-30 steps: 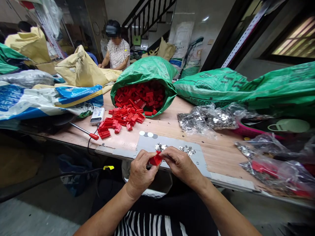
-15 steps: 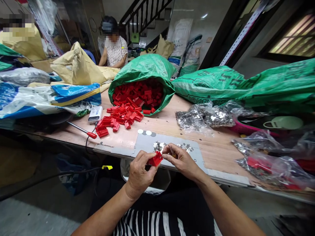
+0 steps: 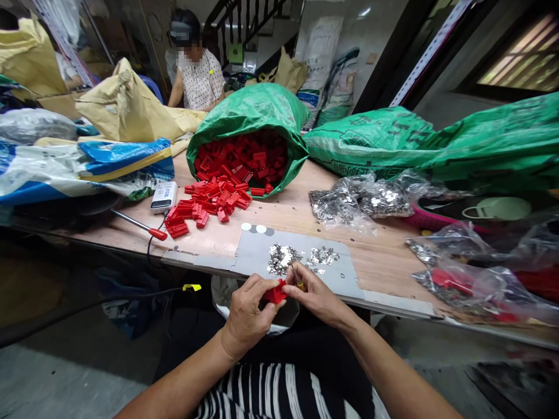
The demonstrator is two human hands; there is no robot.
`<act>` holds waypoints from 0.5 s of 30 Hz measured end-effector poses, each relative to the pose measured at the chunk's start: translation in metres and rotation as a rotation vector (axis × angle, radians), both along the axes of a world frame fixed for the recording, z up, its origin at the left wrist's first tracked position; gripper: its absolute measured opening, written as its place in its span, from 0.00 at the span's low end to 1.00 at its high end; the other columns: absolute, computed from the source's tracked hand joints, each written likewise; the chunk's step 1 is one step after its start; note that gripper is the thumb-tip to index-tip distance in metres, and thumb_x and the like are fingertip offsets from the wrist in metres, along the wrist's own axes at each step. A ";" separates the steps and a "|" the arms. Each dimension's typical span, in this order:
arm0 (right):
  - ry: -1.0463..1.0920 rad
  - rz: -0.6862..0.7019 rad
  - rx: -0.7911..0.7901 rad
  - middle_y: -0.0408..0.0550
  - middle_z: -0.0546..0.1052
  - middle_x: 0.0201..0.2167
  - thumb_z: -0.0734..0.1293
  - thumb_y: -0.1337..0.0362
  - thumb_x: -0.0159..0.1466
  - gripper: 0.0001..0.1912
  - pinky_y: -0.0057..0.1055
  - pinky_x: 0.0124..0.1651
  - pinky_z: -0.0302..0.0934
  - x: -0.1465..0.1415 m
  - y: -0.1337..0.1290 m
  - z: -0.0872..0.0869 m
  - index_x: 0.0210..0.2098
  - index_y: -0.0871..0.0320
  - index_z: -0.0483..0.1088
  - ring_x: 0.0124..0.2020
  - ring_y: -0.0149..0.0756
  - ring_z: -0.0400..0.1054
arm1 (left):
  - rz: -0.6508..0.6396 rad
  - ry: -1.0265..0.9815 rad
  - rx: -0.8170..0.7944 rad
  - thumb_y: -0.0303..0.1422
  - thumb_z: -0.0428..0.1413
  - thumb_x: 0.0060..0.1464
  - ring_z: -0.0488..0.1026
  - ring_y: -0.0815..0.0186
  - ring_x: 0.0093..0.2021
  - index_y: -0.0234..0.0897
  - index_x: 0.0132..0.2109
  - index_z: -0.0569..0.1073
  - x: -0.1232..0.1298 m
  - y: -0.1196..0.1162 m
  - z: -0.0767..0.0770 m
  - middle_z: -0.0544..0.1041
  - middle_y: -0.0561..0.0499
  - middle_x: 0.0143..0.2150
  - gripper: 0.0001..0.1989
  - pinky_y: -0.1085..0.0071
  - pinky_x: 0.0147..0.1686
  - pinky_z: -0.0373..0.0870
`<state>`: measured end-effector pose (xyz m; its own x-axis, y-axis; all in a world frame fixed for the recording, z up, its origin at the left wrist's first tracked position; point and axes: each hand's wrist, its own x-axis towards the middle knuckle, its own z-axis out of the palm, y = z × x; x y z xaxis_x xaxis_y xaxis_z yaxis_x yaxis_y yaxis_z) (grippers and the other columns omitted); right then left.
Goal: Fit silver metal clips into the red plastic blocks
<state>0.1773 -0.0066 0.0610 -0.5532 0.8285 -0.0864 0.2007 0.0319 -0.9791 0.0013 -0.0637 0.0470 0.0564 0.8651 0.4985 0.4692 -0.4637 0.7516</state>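
Observation:
My left hand (image 3: 251,311) pinches a small red plastic part (image 3: 275,292) between thumb and fingers, just in front of the table edge. Close against it, my right hand (image 3: 315,294) has its thumb and fingertips at the part's right side. That hand is also closed around a small tool with a yellow handle (image 3: 301,285); its working end is mostly hidden by the fingers. Beyond my hands, a heap of small shiny metal pieces (image 3: 282,257) lies on a grey mat (image 3: 251,253). Whether a metal piece is between my right fingertips is too small to tell.
A green sack (image 3: 262,105) spills red parts (image 3: 209,201) onto the table. Bags of metal pieces (image 3: 362,201) lie to the right. A red-handled lever (image 3: 157,234) and a white device (image 3: 163,196) stand at left. A person (image 3: 198,78) sits across the table.
Both hands and the red part have moved slightly down towards me, uncovering more of the metal heap. The yellow tool handle shows more upright in my right hand. The view has shifted slightly.

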 end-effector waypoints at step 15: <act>0.306 0.002 -0.561 0.32 0.56 0.21 0.74 0.53 0.51 0.24 0.21 0.19 0.38 0.012 -0.036 -0.019 0.37 0.55 0.58 0.17 0.20 0.43 | -0.298 -0.318 -0.204 0.34 0.66 0.44 0.73 0.65 0.34 0.37 0.40 0.77 -0.010 -0.004 -0.021 0.77 0.48 0.34 0.14 0.70 0.35 0.69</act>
